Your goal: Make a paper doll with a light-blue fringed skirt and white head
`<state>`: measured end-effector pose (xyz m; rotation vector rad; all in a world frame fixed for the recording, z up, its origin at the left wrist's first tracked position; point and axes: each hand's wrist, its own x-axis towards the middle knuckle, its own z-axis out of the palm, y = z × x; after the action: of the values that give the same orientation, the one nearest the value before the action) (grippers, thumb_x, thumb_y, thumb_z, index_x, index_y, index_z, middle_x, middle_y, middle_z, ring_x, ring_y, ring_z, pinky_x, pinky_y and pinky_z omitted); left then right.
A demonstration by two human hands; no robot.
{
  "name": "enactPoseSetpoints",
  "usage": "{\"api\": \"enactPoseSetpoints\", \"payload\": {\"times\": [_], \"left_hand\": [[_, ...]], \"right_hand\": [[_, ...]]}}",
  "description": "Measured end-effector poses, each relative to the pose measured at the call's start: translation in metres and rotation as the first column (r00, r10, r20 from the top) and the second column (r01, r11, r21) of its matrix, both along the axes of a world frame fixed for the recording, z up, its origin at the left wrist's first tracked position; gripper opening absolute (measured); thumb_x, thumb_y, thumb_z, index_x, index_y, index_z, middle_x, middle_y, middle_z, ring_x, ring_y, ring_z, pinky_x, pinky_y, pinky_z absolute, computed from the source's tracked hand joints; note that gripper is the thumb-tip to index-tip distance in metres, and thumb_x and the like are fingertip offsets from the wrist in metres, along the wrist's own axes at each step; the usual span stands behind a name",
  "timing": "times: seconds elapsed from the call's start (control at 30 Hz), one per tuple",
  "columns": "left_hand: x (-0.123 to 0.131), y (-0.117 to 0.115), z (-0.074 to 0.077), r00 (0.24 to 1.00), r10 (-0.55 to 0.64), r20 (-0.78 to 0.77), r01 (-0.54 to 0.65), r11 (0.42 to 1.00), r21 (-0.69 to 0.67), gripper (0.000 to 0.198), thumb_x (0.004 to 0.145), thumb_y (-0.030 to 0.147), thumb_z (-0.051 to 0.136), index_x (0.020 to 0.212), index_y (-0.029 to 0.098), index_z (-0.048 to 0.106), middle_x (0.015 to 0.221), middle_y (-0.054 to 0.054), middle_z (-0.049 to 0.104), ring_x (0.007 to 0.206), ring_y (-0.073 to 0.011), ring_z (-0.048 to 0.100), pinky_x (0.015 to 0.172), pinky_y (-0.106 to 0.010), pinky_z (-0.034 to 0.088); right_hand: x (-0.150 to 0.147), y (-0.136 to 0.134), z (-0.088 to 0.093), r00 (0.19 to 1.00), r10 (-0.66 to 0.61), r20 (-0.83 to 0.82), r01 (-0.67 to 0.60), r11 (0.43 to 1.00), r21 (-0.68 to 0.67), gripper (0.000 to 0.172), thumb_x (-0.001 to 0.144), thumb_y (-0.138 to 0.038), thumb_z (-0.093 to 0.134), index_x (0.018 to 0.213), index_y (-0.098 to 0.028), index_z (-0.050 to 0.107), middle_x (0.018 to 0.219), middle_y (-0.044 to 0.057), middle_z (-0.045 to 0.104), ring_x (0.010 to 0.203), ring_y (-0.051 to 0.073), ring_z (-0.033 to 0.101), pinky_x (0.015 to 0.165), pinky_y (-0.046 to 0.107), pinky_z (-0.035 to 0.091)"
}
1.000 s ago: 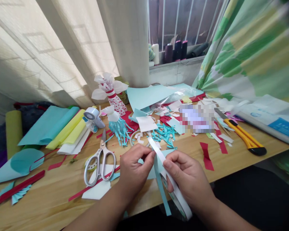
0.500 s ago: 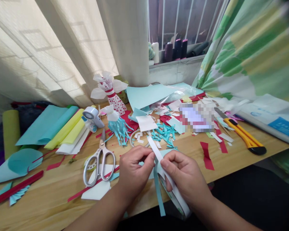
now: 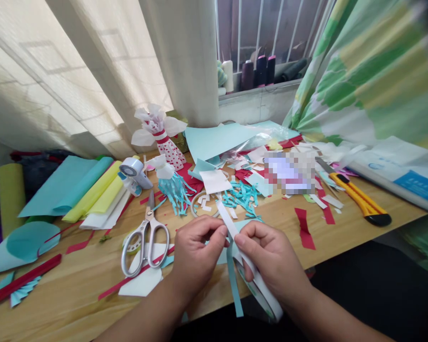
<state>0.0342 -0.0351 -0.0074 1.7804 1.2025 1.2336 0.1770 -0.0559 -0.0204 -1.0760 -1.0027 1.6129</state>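
Observation:
In front of the table's near edge, my right hand [image 3: 271, 254] grips a roll of white double-sided tape [image 3: 269, 297], its thumb pressing the tape. A free length of the tape runs up and to the left between my hands. My left hand [image 3: 199, 244] is closed in a pinch beside that length, and a narrow teal paper strip [image 3: 234, 282] hangs down from its fingertips. How the strip and tape meet is hidden by my fingers. Silver-handled scissors [image 3: 149, 216] lie left of my left hand, on white paper and a red strip.
A yellow utility knife [image 3: 358, 197] lies at the right. Behind my hands are teal shreds [image 3: 240, 197], a fringed teal paper piece [image 3: 174, 190] and a dotted paper figure [image 3: 169, 149]. Rolled coloured papers [image 3: 92, 192] lie left. The wooden table's edge [image 3: 328, 260] runs diagonally near me.
The view has shifted slightly, so the table things sit a little further left. Both hands keep nearly the same pose, with the tape roll and the teal strip still held.

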Motion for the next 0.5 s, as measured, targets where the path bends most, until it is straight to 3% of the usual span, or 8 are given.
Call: {"api": "enactPoseSetpoints", "payload": {"times": [0.5], "left_hand": [[-0.0028,-0.0002,-0.0015,0.994,-0.056,0.098,0.063,0.995,-0.072,0.023,0.084,0.022,0.054,0.063,0.016,0.063,0.061,-0.001,0.061,0.061,-0.014,0.056,0.062,-0.027,0.043]], "right_hand": [[-0.001,0.0023,-0.0001,0.999,0.008,0.04,-0.008,1.0,0.012,0.029,0.079,-0.04,0.062,0.064,-0.018,0.05,0.038,-0.007,0.05,0.033,0.006,0.044,0.038,0.017,0.03]]}}
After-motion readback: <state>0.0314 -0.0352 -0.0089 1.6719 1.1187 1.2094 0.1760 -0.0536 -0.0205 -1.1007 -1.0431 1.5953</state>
